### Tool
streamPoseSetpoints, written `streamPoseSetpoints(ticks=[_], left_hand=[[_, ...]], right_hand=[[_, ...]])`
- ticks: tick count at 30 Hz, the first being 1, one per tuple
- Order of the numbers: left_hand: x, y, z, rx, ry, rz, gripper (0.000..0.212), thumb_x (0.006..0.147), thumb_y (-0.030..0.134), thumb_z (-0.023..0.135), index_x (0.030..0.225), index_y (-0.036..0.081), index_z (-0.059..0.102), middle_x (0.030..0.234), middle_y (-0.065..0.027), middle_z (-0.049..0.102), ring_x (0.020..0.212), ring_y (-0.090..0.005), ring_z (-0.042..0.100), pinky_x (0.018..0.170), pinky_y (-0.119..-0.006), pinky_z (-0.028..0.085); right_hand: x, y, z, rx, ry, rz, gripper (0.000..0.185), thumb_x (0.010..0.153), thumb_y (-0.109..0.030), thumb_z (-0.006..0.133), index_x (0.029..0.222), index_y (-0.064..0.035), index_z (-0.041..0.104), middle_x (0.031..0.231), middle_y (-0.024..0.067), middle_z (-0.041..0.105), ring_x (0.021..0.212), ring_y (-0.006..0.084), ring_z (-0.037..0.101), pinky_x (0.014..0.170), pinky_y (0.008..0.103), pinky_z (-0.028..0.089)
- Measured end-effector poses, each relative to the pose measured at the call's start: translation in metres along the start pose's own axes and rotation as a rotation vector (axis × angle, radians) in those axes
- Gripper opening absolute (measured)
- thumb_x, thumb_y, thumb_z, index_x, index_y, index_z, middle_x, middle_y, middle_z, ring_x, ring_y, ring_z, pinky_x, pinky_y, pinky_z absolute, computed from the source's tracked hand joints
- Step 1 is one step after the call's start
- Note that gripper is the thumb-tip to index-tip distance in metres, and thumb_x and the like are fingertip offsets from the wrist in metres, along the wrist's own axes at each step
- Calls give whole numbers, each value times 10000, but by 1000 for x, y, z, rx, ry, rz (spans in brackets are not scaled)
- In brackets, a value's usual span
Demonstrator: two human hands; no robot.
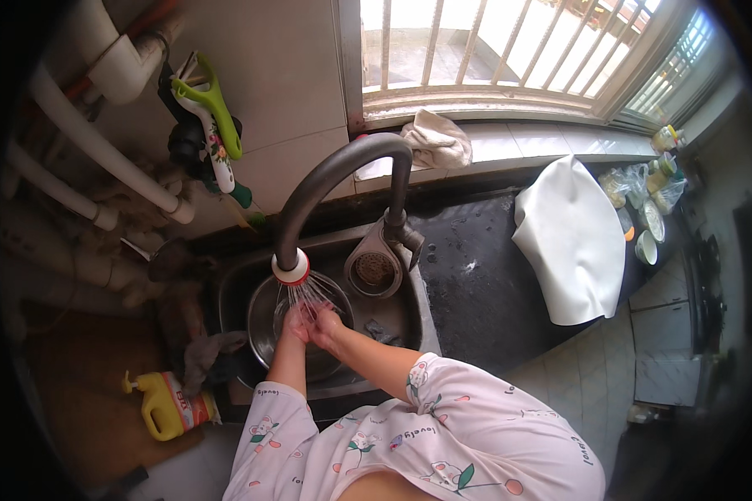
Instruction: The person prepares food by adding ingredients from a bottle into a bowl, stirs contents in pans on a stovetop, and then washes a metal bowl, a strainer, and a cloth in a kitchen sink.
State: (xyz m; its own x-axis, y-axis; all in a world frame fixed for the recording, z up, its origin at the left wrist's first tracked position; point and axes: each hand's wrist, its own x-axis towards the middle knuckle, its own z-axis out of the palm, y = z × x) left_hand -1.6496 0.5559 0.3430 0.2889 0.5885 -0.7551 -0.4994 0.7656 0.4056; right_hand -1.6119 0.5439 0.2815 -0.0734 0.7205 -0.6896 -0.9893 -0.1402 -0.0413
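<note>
Under the running water, my left hand and my right hand are held close together, wet and cupped. I see nothing in either of them. The water falls in thin jets from a white and red spray head on the end of a dark, curved faucet. Below my hands, a round metal basin sits in the sink. To its right is a drain strainer with brownish matter in it. A dark grey crumpled piece lies on the sink bottom.
A white sheet lies on the black countertop, with bags and a small bowl beyond it. A beige cloth rests on the window ledge. Peelers hang at the left wall. A yellow pump jug stands lower left.
</note>
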Motion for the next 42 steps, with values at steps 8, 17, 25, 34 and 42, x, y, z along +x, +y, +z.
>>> streamPoseSetpoints(ticks=[8, 17, 25, 34, 42], left_hand=[[43, -67, -51, -14, 430, 4, 263, 924, 349, 368, 816, 130, 464, 717, -15, 505, 668, -178, 510, 635, -334, 474], [-57, -57, -4, 605, 452, -93, 516, 857, 322, 519, 1288, 87, 361, 1250, -102, 436, 1149, -277, 394, 858, -511, 365], [-102, -66, -4, 1124, 367, 292, 480, 784, 302, 619, 1140, -4, 517, 1098, -193, 561, 1023, -252, 544, 863, -323, 421], [-150, -55, -21, 1456, 411, 524, 458, 791, 297, 581, 1136, 5, 511, 1122, -215, 525, 1055, -348, 491, 902, -381, 388], [-180, -7, -6, 1456, 72, 507, 480, 805, 249, 592, 1190, -8, 464, 1172, -159, 509, 1081, -286, 496, 899, -348, 399]], right_hand=[[-121, -60, 2, -1369, -228, -120, 349, 851, -150, 464, 1151, 25, 496, 1109, 156, 556, 1007, 255, 540, 873, 317, 405], [-172, -122, 9, -1374, 0, -224, 670, 808, -226, 585, 1340, -1, 246, 1311, 196, 374, 1209, 260, 379, 967, 310, 320], [-200, -185, 56, -830, 24, -400, 766, 826, -157, 535, 1383, -53, 19, 1409, 122, 196, 1239, 204, 294, 979, 368, 244], [-183, -183, 86, -1050, -103, -544, 891, 821, -101, 543, 1362, -109, -165, 1372, 188, 203, 1249, 269, 293, 973, 321, 298], [-225, -159, 92, -997, -181, -537, 777, 821, -158, 571, 1400, -151, 53, 1435, 94, 141, 1246, 207, 309, 963, 351, 290]])
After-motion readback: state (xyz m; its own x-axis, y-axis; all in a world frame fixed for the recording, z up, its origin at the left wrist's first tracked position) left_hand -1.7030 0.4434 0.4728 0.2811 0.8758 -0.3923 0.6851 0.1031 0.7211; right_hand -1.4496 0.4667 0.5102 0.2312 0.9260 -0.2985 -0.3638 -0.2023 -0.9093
